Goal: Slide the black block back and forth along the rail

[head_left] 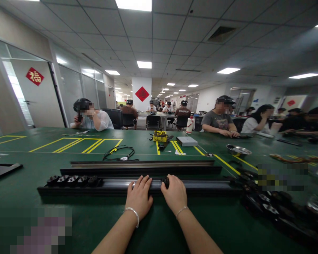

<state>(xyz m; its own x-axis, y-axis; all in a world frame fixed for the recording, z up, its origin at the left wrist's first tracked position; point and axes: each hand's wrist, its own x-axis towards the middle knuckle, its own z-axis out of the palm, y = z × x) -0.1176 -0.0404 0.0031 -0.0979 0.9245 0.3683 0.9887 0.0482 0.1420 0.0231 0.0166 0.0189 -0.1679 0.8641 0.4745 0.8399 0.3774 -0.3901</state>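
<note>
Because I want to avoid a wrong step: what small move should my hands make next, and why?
Perhaps slide the black piece slightly left along the rail. Your right hand grips it there, and five dark modules sit in a row near the rail's left end. Your left hand rests on the rail between, so move only a little.

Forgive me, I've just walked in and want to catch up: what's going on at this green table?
A person's left hand rests on a long black rail, and the right hand holds a small black piece near its middle. Five dark units sit in a row at the rail's left end. A second rail lies just beyond it, and dark parts are heaped to the right.
</note>
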